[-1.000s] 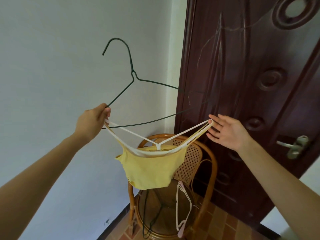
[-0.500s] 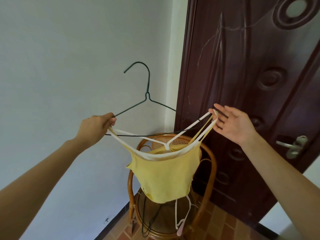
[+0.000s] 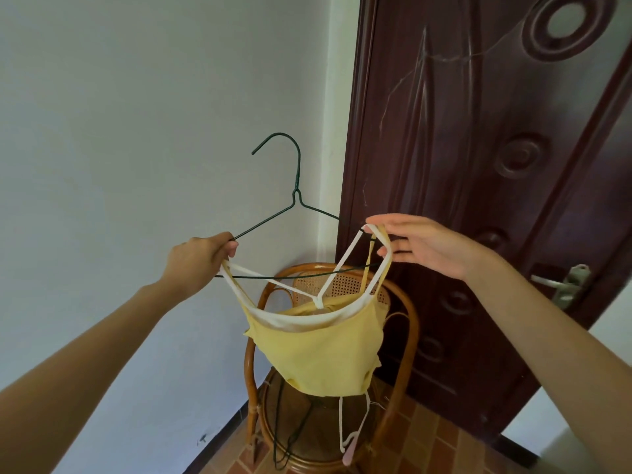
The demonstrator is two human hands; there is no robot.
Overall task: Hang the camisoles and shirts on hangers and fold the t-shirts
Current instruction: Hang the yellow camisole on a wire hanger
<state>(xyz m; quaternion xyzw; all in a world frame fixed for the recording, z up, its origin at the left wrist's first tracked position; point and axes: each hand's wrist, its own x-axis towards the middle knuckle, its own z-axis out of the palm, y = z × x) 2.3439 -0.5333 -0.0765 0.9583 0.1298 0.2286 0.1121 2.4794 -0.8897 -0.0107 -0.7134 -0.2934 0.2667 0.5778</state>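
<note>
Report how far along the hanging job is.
Done: nothing hung that this view shows. In hand: the left hand grips the green wire hanger and one strap of the yellow camisole; the right hand lifts the other straps at the hanger's far end. Left: seating those straps; spare hangers lie on the rattan chair.

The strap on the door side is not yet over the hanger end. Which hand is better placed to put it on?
The right hand. Its fingers already carry the strap loops of the yellow camisole beside that end of the green hanger. The left hand grips the hanger's other end and steadies it.
</note>
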